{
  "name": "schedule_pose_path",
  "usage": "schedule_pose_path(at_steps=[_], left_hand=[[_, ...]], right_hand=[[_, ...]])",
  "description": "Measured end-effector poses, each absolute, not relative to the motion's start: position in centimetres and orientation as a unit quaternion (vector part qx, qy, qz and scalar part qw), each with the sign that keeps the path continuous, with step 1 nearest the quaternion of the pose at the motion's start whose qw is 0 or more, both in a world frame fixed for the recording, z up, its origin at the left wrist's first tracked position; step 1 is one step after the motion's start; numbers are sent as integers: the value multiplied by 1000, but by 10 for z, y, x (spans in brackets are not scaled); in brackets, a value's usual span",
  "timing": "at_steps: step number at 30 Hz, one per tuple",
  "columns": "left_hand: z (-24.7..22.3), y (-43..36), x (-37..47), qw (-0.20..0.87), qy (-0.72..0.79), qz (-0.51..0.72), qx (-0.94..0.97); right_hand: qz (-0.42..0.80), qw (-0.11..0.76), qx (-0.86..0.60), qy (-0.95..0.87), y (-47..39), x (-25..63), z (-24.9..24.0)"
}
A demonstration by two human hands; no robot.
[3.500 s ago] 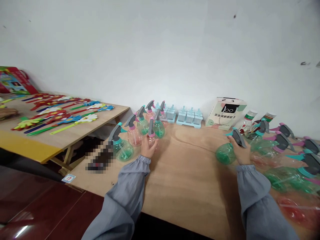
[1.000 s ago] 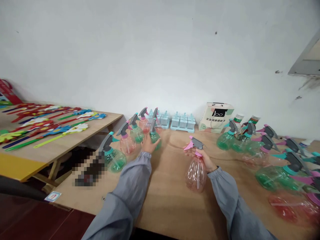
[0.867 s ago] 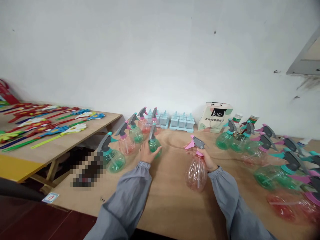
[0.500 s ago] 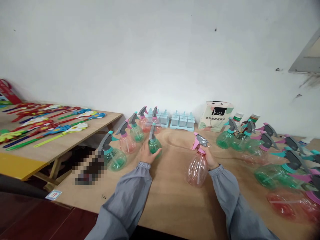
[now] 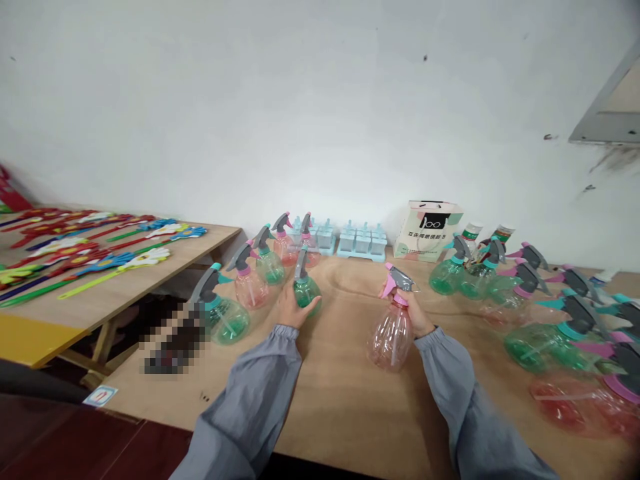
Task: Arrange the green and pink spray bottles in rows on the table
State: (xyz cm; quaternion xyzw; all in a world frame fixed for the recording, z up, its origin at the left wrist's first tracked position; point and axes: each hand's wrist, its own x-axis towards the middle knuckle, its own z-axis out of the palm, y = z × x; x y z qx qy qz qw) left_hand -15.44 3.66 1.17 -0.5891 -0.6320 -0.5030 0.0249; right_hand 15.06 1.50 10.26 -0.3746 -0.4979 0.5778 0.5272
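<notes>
My left hand (image 5: 291, 307) is curled around the body of a green spray bottle (image 5: 307, 291), which stands upright with a grey and teal head. My right hand (image 5: 419, 316) grips the neck of a clear pink spray bottle (image 5: 386, 341) from behind; some of its fingers are hidden by the grey and pink head. That bottle tilts slightly, and I cannot tell whether its base touches the table. Left of my left hand stand another green spray bottle (image 5: 227, 323) and a pink spray bottle (image 5: 251, 291), with more behind them.
Several green and pink spray bottles (image 5: 535, 343) crowd the wooden table's (image 5: 345, 420) right side. Light-blue ice-pop moulds (image 5: 361, 243) and a printed box (image 5: 425, 233) stand by the wall. Colourful hand-shaped sticks (image 5: 115, 263) cover a second table at left. A blurred patch (image 5: 175, 343) hides something.
The whole view has shifted slightly to the left. Both hands keep their hold, and neither bottle has visibly moved relative to the table.
</notes>
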Motion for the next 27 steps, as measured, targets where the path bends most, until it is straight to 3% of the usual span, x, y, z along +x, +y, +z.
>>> schedule_pose_path(at_steps=[8, 15, 27], left_hand=[[10, 38, -156, 35, -622, -509, -594], [6, 41, -158, 44, -605, -522, -600], [6, 40, -158, 46, -607, -516, -602]], right_hand=[[597, 501, -361, -512, 18, 152, 101], [570, 543, -388, -479, 21, 153, 95], [606, 497, -339, -521, 18, 150, 94]])
